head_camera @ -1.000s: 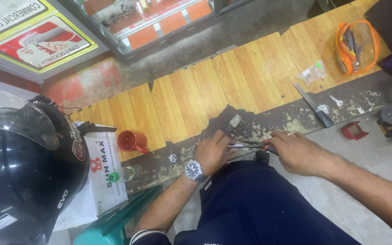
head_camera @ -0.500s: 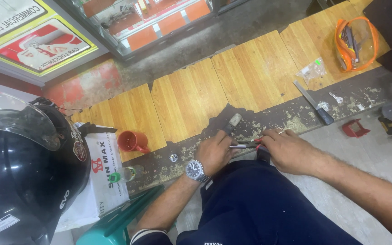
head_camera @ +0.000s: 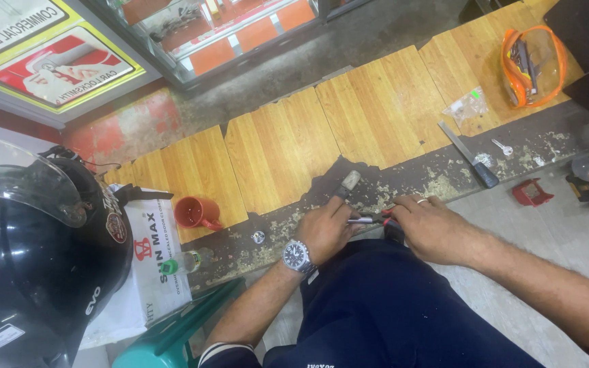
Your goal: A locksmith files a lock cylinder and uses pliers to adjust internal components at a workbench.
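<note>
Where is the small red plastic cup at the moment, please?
In the head view, the small red plastic cup lies on its side on the wooden board, left of the left hand and just right of the white box.

Both hands, left and right, meet closed, knuckles up.

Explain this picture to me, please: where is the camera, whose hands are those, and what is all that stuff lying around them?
There is no machine here. The camera sits on a person's head and looks down, so the two bare arms are that person's own. The left hand, with a wristwatch, and the right hand meet over a small metal tool with red handles; what it grips is too small to tell. They work at a worn bench with wood-pattern covering. On it lie a red cup, a metal file, a small silver key and an orange-edged clear pouch. A black helmet sits at the left.
</note>
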